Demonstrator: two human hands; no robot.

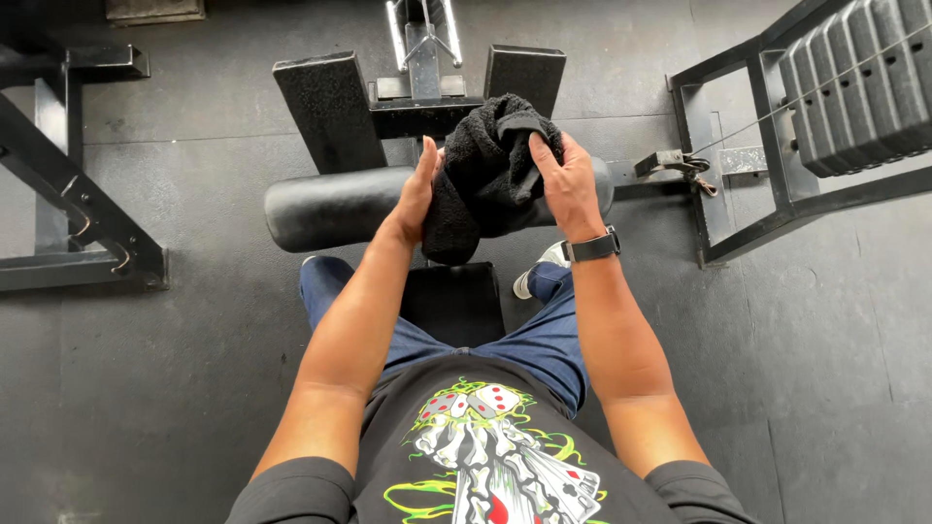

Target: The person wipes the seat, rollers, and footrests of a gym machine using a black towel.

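Head cam: a black towel [490, 175] is bunched up between both hands, right over the black roller pad [330, 209] of a gym machine. The left hand [416, 194] is pressed flat against its side, while the right hand [565, 184] is curled round the top. A weight stack [854, 82] is seen at right.

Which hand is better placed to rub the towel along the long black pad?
Probably the right hand: its fingers lie spread on the black towel over the roller pad. The left hand only presses the towel's side, edge-on.
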